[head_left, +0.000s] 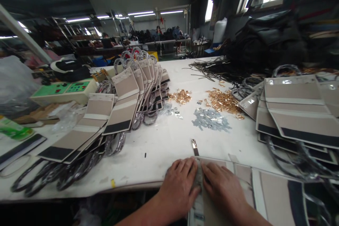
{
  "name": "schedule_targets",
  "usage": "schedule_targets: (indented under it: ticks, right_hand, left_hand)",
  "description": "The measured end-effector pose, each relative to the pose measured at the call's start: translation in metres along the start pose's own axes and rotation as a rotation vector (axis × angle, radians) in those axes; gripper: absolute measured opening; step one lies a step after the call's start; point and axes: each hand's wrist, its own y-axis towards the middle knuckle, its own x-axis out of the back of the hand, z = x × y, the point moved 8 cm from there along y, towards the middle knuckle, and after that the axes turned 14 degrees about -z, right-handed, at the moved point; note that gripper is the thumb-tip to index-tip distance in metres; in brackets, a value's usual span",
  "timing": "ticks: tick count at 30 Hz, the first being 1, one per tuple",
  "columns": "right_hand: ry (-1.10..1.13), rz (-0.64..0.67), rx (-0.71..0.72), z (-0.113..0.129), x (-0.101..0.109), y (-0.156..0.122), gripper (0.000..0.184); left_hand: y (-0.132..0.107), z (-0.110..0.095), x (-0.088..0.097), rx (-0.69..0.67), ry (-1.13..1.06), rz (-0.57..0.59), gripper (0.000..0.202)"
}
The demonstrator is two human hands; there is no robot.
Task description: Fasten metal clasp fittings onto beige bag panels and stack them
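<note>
Left hand and right hand, fingers narrowly spaced, resting on one beige-and-black flat panel at near edge of white tabletop, two gold metal-fitting heaps, one grey metal-plate heap

Tabletop is mostly open between near panel and left stack; grey pieces obstruct beyond.

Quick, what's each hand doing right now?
Left hand: fingers resting on the beige panel; can't tell if it's gripping.
Right hand: fingers on it too; can't tell if gripping.
</note>
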Motion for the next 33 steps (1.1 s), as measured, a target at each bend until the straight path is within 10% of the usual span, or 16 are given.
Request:
schedule_targets:
  ticks: [7, 11, 18, 33]
  right_hand:
    - [0.224, 0.188, -0.222, -0.028, 0.005, 0.019, 0.031]
    - [0.232, 0.121, -0.542, -0.118, 0.020, 0.052, 0.037]
    - [-0.047, 0.131, -0.659, -0.238, 0.006, 0.087, 0.028]
    - [-0.112, 0.244, -0.702, -0.249, 0.003, 0.077, 0.031]
  left_hand:
    - [-0.010, 0.004, 0.002, 0.042, -0.012, -0.068, 0.072]
    - [-0.012, 0.005, 0.003, 0.065, -0.053, -0.092, 0.071]
    - [-0.014, 0.007, -0.001, 0.095, -0.131, -0.170, 0.072]
    - [-0.012, 0.003, 0.003, 0.100, -0.181, -0.273, 0.065]
